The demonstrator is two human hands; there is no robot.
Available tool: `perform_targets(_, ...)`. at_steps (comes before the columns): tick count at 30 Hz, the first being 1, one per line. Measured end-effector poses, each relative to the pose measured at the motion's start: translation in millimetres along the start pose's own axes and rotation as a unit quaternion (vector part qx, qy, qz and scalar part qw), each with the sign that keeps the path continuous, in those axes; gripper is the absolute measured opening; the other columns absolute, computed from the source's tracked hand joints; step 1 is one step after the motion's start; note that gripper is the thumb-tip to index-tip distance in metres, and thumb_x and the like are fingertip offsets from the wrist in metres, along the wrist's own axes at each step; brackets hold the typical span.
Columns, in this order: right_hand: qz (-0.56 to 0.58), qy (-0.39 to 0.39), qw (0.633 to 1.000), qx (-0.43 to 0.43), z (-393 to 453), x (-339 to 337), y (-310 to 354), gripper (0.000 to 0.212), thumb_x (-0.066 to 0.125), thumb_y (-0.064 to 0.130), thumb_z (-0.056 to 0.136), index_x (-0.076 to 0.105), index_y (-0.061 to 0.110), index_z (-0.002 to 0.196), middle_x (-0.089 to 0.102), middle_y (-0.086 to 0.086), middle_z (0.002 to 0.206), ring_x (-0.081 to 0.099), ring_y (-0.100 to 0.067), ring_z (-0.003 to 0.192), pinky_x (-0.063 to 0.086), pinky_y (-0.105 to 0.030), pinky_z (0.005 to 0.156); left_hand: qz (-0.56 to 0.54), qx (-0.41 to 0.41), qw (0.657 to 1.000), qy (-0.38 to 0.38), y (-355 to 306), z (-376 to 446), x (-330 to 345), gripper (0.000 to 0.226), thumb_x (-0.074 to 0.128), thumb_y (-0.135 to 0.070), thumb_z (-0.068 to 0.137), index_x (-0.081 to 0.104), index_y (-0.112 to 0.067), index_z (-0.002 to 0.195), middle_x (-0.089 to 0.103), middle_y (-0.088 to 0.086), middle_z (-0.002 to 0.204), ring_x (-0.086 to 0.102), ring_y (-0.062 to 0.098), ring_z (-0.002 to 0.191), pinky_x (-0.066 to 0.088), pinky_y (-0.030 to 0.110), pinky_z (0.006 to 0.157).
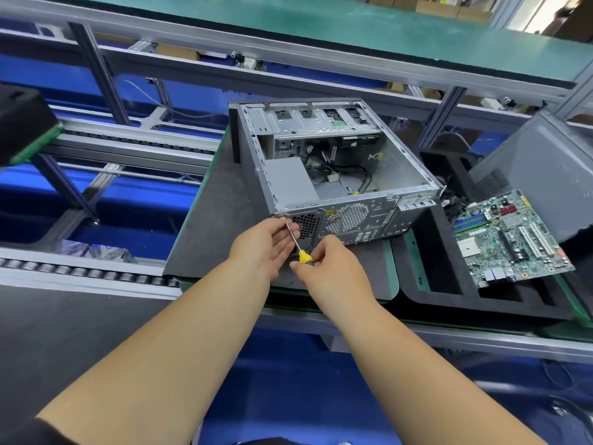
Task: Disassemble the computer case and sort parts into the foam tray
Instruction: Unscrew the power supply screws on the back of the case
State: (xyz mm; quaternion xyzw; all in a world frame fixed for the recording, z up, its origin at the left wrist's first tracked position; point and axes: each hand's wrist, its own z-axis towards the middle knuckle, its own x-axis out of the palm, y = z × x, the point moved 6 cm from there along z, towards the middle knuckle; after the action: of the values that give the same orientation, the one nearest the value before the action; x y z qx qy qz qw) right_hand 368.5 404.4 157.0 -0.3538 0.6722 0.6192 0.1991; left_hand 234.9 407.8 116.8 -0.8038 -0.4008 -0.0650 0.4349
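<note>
An open grey computer case (414,175) lies on its side on a dark mat, its rear panel facing me, cables and a power supply (290,183) inside. My right hand (327,263) grips the yellow handle of a screwdriver (304,255). The screwdriver's tip points at the case's near top-left corner. My left hand (264,244) steadies the shaft with its fingers. A black foam tray (449,293) sits to the right of the case, and a green motherboard (513,239) rests tilted over its compartments.
A grey side panel (542,168) leans at the far right behind the tray. Roller conveyor rails (80,271) run to the left, with a dark box (22,130) at the left edge. A green-topped shelf (353,27) spans the back.
</note>
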Motion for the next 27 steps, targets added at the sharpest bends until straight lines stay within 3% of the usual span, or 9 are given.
perform_targets(7,-0.015,0.049,0.997,-0.063,7.2,-14.5,-25.2,0.021,0.058,0.047,0.089,0.046,0.031,0.083,0.057,0.010,0.078,0.055,-0.011,0.072,0.040,-0.033,0.058,-0.023,0.030,0.999,-0.038,4.4,-8.5,3.4,0.011,0.062,-0.018,0.092,0.069,-0.010,0.091,0.076,0.001,0.077,0.073,0.009,0.069,0.055,0.017,0.053)
perform_targets(11,0.146,0.079,0.986,-0.008,23.2,-32.6,-46.3,0.012,0.049,0.034,0.097,0.054,0.027,0.089,0.061,0.005,0.079,0.059,-0.018,0.072,0.050,-0.040,0.070,-0.009,0.037,0.999,-0.011,15.0,-13.9,21.4,0.010,0.065,-0.017,0.090,0.071,-0.009,0.090,0.076,0.004,0.082,0.074,0.011,0.072,0.054,0.018,0.053)
perform_targets(14,0.259,0.080,0.962,0.019,36.4,-53.9,-56.4,0.013,0.055,0.031,0.093,0.055,0.019,0.088,0.056,0.005,0.073,0.048,-0.014,0.064,0.039,-0.031,0.058,0.037,0.025,0.998,0.044,34.6,-19.1,49.4,0.013,0.065,-0.016,0.089,0.075,-0.008,0.086,0.076,0.008,0.089,0.074,0.013,0.075,0.055,0.019,0.055)
perform_targets(19,0.280,0.067,0.956,-0.056,49.1,-96.2,-78.0,0.008,0.066,0.020,0.089,0.068,0.023,0.097,0.062,0.019,0.063,0.052,0.005,0.053,0.040,-0.013,0.054,0.142,0.034,0.985,0.089,65.9,-24.0,95.9,0.022,0.067,-0.016,0.087,0.080,-0.015,0.069,0.076,0.010,0.084,0.074,0.015,0.074,0.056,0.019,0.057)
perform_targets(27,0.260,0.059,0.963,-0.031,66.8,-139.6,-147.6,0.003,0.070,0.020,0.087,0.069,0.021,0.085,0.065,0.013,0.068,0.057,0.001,0.063,0.043,-0.024,0.063,0.183,0.006,0.978,0.098,116.3,-14.0,155.7,0.021,0.064,-0.014,0.091,0.079,-0.010,0.077,0.075,0.014,0.086,0.074,0.019,0.077,0.056,0.021,0.057)
